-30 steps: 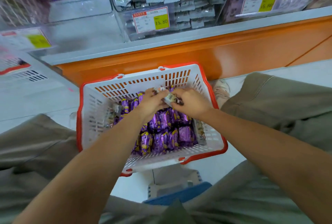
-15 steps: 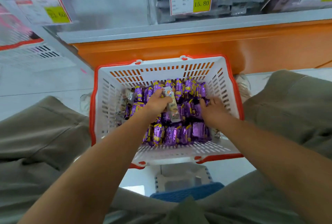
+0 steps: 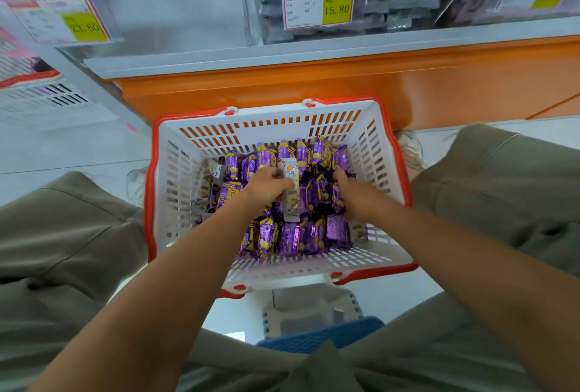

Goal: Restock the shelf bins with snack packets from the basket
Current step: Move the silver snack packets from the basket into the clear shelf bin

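Head view: left fingers (image 3: 277,185) clasp a pale packet (image 3: 290,195); right fingers (image 3: 341,177) rest among purple packets (image 3: 295,237), grip unclear.

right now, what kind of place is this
Most likely a grocery or snack shop aisle. Clear shelf bins carry printed price tags, one reading 15.80, and a red-rimmed basket holds purple snack packets; the left hand grips a pale packet there.
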Tool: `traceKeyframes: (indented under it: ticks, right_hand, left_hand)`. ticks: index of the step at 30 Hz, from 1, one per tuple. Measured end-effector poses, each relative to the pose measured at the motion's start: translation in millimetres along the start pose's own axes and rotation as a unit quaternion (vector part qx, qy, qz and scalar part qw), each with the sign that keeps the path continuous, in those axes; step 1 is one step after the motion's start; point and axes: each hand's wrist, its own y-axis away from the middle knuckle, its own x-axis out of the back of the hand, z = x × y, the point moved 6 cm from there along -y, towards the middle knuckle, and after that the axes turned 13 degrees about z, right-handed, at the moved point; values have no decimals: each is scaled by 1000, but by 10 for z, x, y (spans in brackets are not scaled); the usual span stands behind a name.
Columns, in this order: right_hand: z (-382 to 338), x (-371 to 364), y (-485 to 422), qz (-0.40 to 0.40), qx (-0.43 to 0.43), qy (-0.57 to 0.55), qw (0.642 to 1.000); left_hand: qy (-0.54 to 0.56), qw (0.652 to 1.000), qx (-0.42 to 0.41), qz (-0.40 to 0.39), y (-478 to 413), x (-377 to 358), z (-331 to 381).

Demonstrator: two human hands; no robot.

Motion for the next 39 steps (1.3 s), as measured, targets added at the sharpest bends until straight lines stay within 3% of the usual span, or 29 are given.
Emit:
traceKeyframes:
  ticks: [6, 11, 16, 21, 29, 36, 39]
  right_hand:
    - [-26, 580, -84, 72, 3, -142, 987]
    - [-126, 1064, -104, 138, -2, -265, 954]
    - [-205, 1337, 8, 190, -16, -339, 921]
    - [-202, 1450, 100, 195, -48, -417, 886]
    - [-372, 1873, 439, 243, 6, -448, 860]
    - [-677, 1891, 864, 173, 111, -380, 902]
    - [-694, 1990, 977, 248, 112, -353, 895]
  left_hand:
    - [6, 1000, -13, -12, 143, -44, 96]
    - [33, 999, -19, -38, 355, -97, 310]
    - [69, 997, -36, -14, 545, -93, 504]
    - [136, 989, -55, -2, 720, -110, 652]
    - [191, 974, -102, 69, 944, 36, 937]
    - [290, 944, -67, 142, 1161, 248, 1224]
    - [306, 941, -70, 122, 1259, 219, 1373]
